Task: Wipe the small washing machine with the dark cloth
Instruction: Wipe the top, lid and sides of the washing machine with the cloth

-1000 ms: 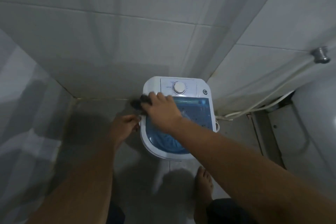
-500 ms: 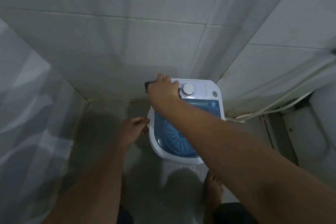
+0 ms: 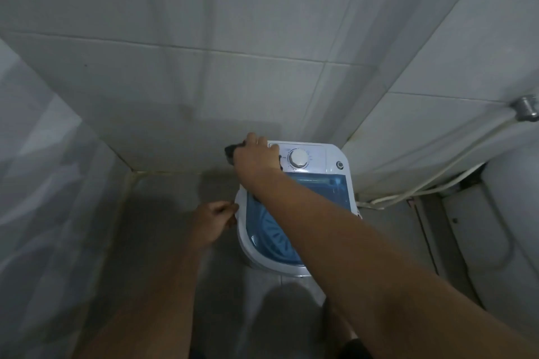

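The small white washing machine (image 3: 332,154) with a blue see-through lid (image 3: 329,189) and a round white dial (image 3: 298,158) stands on the floor in the tiled corner. My right hand (image 3: 256,156) presses the dark cloth (image 3: 232,151) onto the machine's back left corner, just left of the dial; only a dark edge of the cloth shows past my fingers. My left hand (image 3: 214,220) is curled against the machine's left side near the rim; whether it grips anything cannot be told.
Tiled walls close in behind and on the right. A white hose (image 3: 408,194) runs along the right wall up to a metal fitting (image 3: 525,109). A white rounded fixture (image 3: 513,227) stands at the right. My bare foot is hidden under my right arm.
My right hand with the cloth has moved from the lid's left edge up to the back left corner of the control panel. My left hand has stayed at the machine's left side.
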